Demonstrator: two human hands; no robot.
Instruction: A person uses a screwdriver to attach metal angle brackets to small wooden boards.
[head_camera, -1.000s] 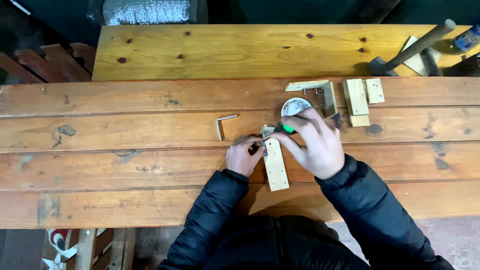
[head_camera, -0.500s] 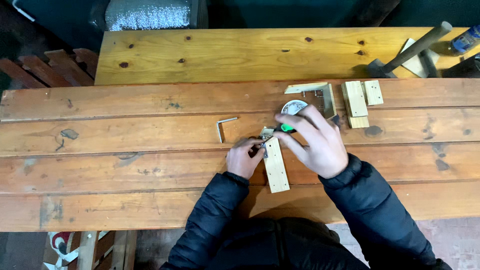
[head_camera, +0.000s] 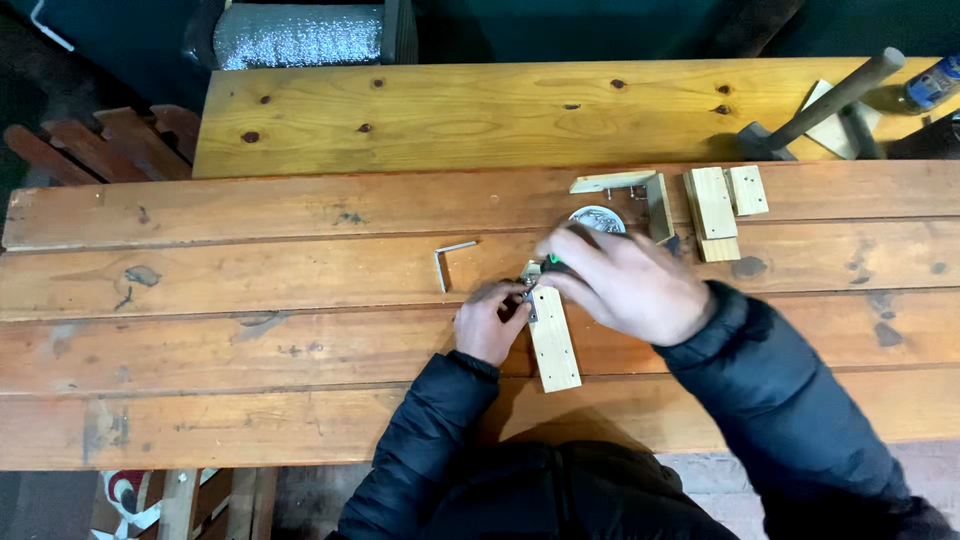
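A short pale wooden strip (head_camera: 555, 342) lies on the plank table (head_camera: 250, 330) in front of me. My left hand (head_camera: 490, 320) pinches a small metal fitting at the strip's upper left end. My right hand (head_camera: 625, 280) is closed around a green-handled tool, its tip at that same end of the strip. Only a bit of green handle (head_camera: 553, 259) shows under the fingers. Just beyond my right hand sits a round metal tin (head_camera: 598, 217).
A bent hex key (head_camera: 448, 262) lies left of my hands. Wooden blocks (head_camera: 715, 205) and an L-shaped wood piece (head_camera: 640, 190) lie at the right. A hammer (head_camera: 815, 110) and a bottle (head_camera: 935, 85) rest at the far right on a lighter board (head_camera: 450, 115).
Both hands stay on the strip's end with barely any shift. The view has drifted slightly; nothing was picked up or let go.
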